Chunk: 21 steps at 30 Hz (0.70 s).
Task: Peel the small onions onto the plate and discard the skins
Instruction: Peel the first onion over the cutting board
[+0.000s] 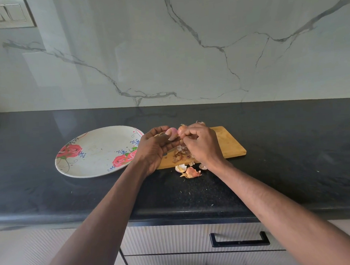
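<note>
- My left hand (153, 148) is curled palm-up around a pale pink small onion (171, 133), which sits at my fingertips, above the left end of the wooden cutting board (228, 143).
- My right hand (201, 145) is bunched just right of it, thumb and fingers pinched together; a second, still brown-skinned onion (181, 130) shows at the hand's upper left edge, touching the fingers. I cannot tell whether the pinch grips that onion or a strip of skin.
- The two onions lie side by side, nearly touching, between my two hands.
- Loose onion skins (179, 153) pile on the board right under my hands, and more skins (189, 171) lie off the board's near edge on the black counter (295, 166).
- The flowered plate (93, 153) rests on the counter just left of the board, its right rim partly hidden by my left hand; I see no onion lying on it.
- Below the counter edge I see a ribbed drawer front with a black handle (240, 240).
</note>
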### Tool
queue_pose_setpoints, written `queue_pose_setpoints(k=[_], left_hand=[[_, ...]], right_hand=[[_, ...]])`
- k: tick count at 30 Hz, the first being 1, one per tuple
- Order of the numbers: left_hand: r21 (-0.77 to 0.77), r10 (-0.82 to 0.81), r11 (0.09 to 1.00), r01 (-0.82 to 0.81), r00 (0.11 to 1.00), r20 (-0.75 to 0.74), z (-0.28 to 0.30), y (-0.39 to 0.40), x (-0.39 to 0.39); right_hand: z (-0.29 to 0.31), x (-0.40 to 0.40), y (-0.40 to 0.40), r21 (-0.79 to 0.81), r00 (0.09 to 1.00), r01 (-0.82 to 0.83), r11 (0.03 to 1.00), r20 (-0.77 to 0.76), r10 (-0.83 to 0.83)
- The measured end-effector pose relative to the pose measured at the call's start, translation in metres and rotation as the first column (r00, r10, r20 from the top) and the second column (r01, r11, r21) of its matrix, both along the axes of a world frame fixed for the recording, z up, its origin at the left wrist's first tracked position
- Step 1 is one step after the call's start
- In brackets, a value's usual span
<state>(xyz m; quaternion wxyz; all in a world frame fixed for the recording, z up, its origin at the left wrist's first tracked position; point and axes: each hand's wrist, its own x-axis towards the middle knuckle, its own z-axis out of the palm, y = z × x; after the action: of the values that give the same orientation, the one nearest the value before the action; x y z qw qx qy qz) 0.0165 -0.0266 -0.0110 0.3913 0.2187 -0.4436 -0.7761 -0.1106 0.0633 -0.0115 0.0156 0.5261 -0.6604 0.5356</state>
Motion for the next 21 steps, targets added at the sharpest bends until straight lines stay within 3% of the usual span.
queue_pose_setpoints(k=[10, 17, 21], left_hand=[[-0.032, -0.046, 0.998, 0.046, 0.999, -0.018, 0.0021, 0.0045, 0.0002], [-0.065, -0.061, 0.996, 0.061, 0.998, -0.001, 0.0030, 0.0070, 0.0012], [-0.025, -0.022, 0.999, 0.022, 0.999, -0.026, 0.0012, 0.0049, 0.0007]], right_hand=[[-0.0011, 0.0019, -0.0012, -0.022, 1.000, 0.015, 1.000, -0.020, -0.015], [-0.0015, 0.0021, -0.0026, 0.070, 0.994, -0.003, 0.998, -0.109, 0.011], [0.0006, 0.0044, -0.0016, 0.077, 0.997, 0.007, 0.997, -0.077, -0.001]])
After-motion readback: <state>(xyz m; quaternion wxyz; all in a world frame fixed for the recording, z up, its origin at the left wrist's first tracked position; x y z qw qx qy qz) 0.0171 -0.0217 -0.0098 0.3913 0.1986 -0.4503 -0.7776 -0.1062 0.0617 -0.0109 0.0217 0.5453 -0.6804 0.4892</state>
